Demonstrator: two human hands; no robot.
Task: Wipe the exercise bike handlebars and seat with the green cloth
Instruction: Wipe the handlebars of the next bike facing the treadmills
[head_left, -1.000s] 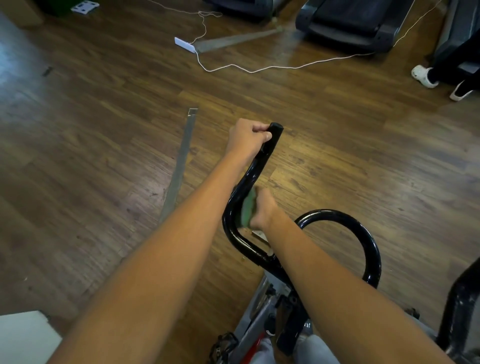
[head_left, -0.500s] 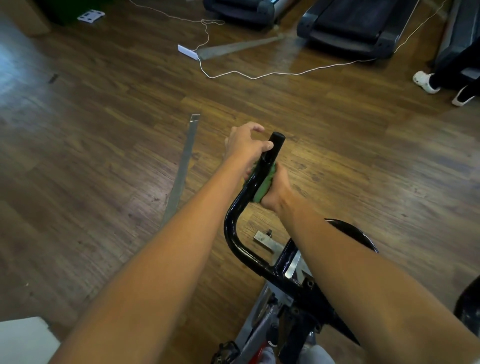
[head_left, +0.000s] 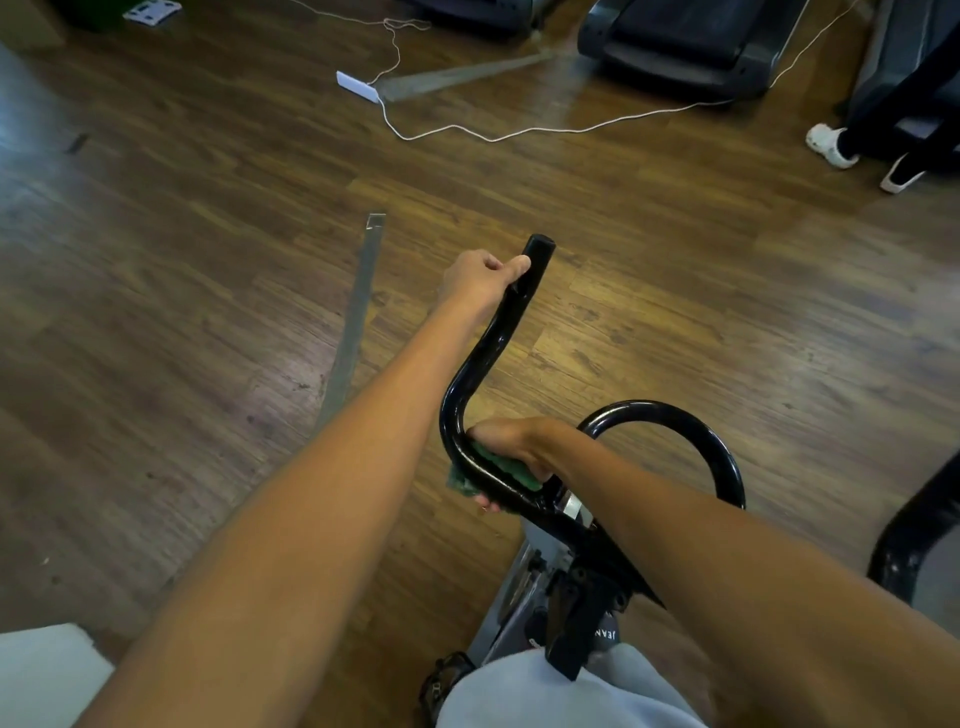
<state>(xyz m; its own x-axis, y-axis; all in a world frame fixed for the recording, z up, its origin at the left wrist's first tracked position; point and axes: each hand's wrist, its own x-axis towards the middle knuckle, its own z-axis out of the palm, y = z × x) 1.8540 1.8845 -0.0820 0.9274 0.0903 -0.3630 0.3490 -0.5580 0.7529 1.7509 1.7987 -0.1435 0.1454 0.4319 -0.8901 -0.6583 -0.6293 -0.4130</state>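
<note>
Near us, right hand (head_left: 511, 441), fingers clamped round the green cloth (head_left: 506, 470), cloth wrapped on the lower bend of the black handlebar (head_left: 470, 384). Farther out, left hand (head_left: 480, 278), fingers curled round the bar just below its tip.

Both arms outstretched, left grip (head_left: 483, 278) and right grip (head_left: 511, 449) curled.
</note>
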